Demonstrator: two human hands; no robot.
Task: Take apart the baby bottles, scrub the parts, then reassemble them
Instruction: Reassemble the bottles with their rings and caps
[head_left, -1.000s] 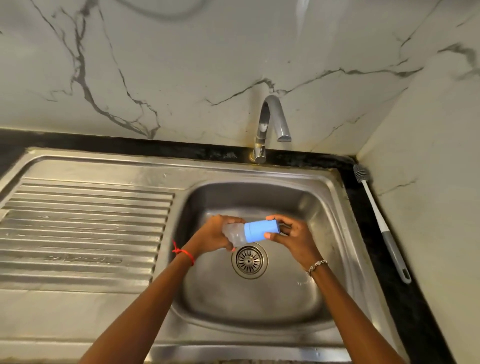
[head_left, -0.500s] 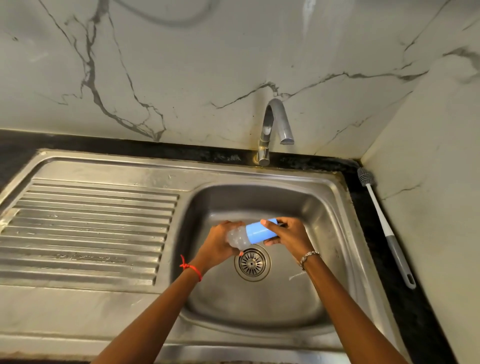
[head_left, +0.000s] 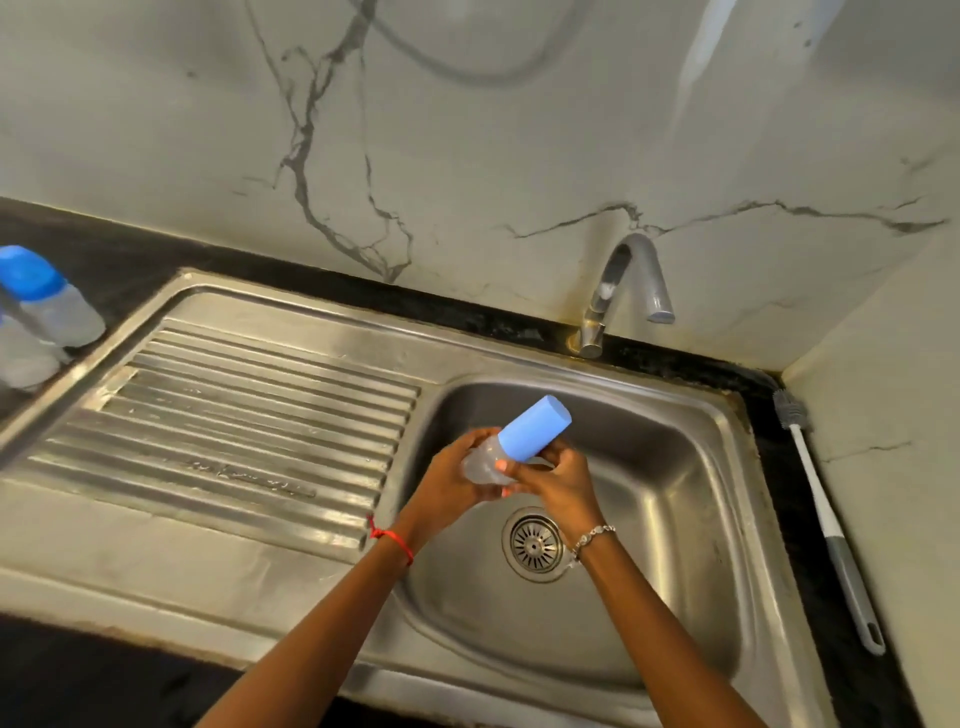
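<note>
A: Where is the bottle?
B: The bottle (head_left: 511, 451), blue cap (head_left: 535, 427) tilted up, sits over the sink (head_left: 691, 467). The left hand (head_left: 447, 486) grips its clear body; the right hand (head_left: 558, 480) pinches near the cap.
A: Anything unclear?
B: Two more bottles (head_left: 47, 306) at the left edge look blurred, one cut off.

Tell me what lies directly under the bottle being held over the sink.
Under the held bottle, gripped by the left hand and right hand, lies the bare steel sink basin, its drain strainer just nearer the person. The hands cover the basin floor immediately beneath.
</note>
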